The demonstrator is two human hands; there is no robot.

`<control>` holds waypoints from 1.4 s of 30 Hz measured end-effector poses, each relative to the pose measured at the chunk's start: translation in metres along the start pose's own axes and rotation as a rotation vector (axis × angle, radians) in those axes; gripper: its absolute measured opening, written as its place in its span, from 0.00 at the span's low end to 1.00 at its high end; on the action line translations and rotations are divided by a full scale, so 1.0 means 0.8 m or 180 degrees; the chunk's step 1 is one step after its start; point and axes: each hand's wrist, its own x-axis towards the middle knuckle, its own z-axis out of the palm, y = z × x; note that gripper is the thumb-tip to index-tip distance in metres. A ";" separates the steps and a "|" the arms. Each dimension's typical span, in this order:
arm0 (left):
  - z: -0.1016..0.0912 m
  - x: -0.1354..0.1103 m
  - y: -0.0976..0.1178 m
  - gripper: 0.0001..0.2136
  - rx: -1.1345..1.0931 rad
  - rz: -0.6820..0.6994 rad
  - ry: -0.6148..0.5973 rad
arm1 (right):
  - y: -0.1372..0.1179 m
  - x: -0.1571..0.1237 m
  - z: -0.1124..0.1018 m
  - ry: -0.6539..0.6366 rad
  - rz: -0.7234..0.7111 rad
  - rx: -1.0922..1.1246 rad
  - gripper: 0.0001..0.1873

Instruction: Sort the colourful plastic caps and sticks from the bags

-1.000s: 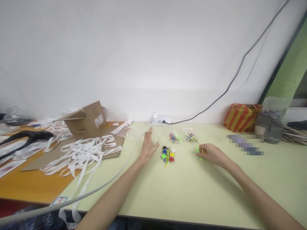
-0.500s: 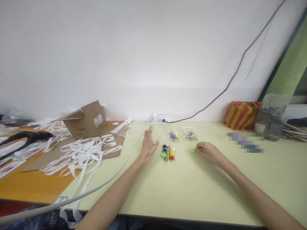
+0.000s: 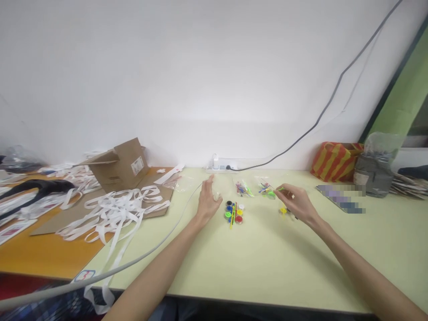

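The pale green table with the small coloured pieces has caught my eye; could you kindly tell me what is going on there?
A person is working at the table with both bare hands. The right hand seems to pinch a green piece near a clear bag of coloured parts; yellow pieces show beside that hand. The left hand is open, thumb apart, beside two rows of round pieces with thin sticks between them.

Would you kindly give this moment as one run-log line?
left hand: open, beside colored discs | right hand: pinching green piece | nearby: yellow piece
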 end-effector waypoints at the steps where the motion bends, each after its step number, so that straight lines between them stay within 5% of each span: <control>1: 0.000 -0.001 0.001 0.41 -0.0005 -0.0017 0.0001 | -0.013 0.008 -0.007 0.0092 -0.0108 0.0079 0.19; 4: -0.001 -0.001 0.004 0.42 -0.0056 0.0023 0.0004 | -0.067 0.041 -0.026 0.0261 -0.0581 0.0171 0.16; 7: -0.004 0.000 0.010 0.43 -0.0105 0.0049 0.0010 | -0.122 0.077 -0.028 -0.0008 -0.1185 0.0125 0.13; 12: -0.009 0.002 0.018 0.43 -0.0263 0.0083 0.0036 | -0.157 0.126 0.015 -0.0454 -0.1735 -0.0531 0.12; 16: -0.005 0.001 0.017 0.43 -0.0393 -0.0045 0.0123 | -0.139 0.140 0.042 -0.0387 -0.1711 -0.0789 0.08; 21: 0.005 0.001 0.010 0.37 -0.0851 -0.0627 0.0340 | -0.089 0.112 0.025 0.0091 -0.1126 -0.0919 0.16; 25: 0.006 0.004 0.003 0.33 -0.1366 -0.1215 0.0352 | -0.017 0.068 0.002 -0.0891 -0.0651 -0.1161 0.15; 30: 0.008 0.006 -0.002 0.35 -0.1679 -0.1198 0.0114 | 0.064 0.024 -0.018 -0.1961 -0.0169 -0.0907 0.14; 37: 0.008 0.003 0.002 0.38 -0.1123 -0.0639 0.0139 | 0.044 0.003 -0.003 -0.1821 -0.0983 -0.1174 0.10; 42: 0.001 0.002 0.010 0.39 -0.0568 0.0179 -0.0002 | 0.032 0.001 0.028 -0.2016 -0.0996 -0.1296 0.13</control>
